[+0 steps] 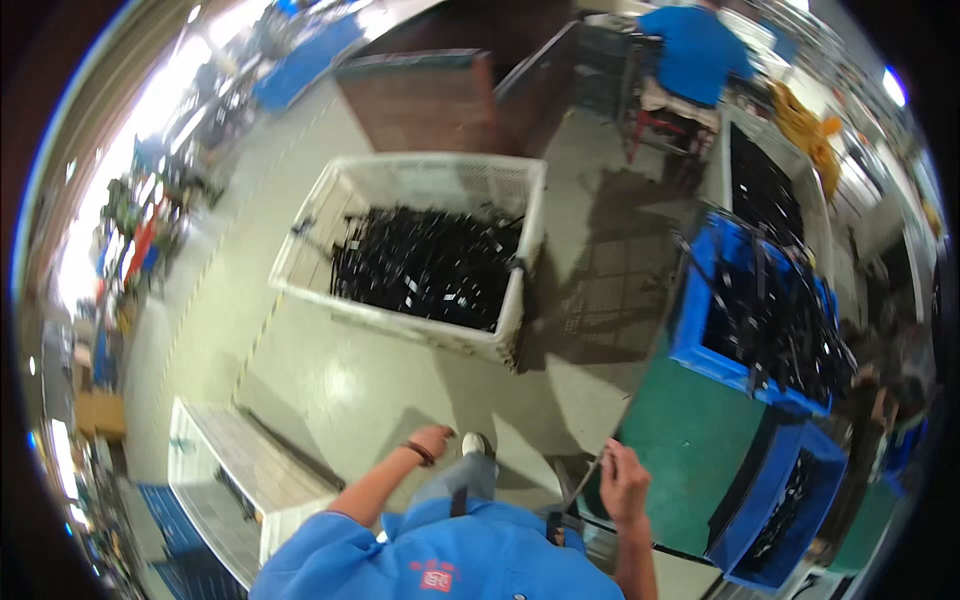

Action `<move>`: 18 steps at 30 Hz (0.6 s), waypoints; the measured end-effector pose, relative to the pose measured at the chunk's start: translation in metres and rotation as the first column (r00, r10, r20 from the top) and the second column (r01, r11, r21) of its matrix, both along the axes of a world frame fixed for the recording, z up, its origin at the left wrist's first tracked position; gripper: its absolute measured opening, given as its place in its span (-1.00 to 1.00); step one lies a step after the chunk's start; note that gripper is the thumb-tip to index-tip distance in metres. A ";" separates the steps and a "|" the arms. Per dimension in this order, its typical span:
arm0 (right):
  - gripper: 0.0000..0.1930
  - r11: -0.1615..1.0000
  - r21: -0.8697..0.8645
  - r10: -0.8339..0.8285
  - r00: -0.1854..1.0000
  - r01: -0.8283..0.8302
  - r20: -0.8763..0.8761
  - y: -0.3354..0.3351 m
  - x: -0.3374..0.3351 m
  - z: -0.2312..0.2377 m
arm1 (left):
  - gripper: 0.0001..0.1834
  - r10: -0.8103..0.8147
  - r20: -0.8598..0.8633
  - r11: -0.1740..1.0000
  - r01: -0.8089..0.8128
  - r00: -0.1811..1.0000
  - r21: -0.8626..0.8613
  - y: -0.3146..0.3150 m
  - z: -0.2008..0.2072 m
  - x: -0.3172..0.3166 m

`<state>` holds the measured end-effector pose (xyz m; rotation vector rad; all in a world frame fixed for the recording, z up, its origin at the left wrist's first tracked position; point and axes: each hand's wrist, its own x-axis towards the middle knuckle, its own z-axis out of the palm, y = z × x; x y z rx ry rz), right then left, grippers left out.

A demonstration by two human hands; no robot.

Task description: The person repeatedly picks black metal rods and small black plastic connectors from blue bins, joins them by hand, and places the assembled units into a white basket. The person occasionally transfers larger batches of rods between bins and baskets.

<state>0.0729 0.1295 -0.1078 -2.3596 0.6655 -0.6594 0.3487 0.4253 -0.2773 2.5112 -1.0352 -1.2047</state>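
My left hand (433, 440), with a dark bracelet at the wrist, hangs over the floor in front of my body. Its fingers are loosely curled, and nothing shows in them. Beside the green-topped table (670, 430), my right hand (625, 484) is raised with bent fingers pressed together at the table's edge. Whatever they may hold is too small and blurred to make out. Ahead on the floor stands a white plastic crate (410, 322), partly filled with a heap of black strip-like parts (430, 262).
A blue crate (740, 375) piled with black parts and a smaller blue bin (800, 540) stand on the table. White crates (255, 450) are at lower left. A large brown container (420, 105) stands beyond. A person in blue (700, 55) sits at far right.
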 end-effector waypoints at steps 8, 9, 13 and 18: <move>-0.75 0.818 0.228 0.573 0.782 -0.528 -0.244 0.110 0.209 0.001 | -0.68 0.687 -0.048 0.725 -0.688 0.725 -0.036 0.176 0.006 0.109; -0.75 0.826 0.228 0.563 0.773 -0.516 -0.292 0.112 0.220 -0.004 | -0.68 0.676 -0.054 0.733 -0.679 0.734 -0.046 0.176 0.000 0.118; -0.75 0.847 0.236 0.531 0.741 -0.477 -0.412 0.100 0.259 -0.043 | -0.66 0.713 -0.133 0.686 -0.724 0.689 -0.074 0.133 -0.024 0.155; -0.75 0.865 0.376 0.473 0.788 -0.331 -0.395 0.084 0.354 -0.090 | -0.57 0.549 -0.167 0.790 -0.574 0.819 -0.215 0.025 -0.011 0.240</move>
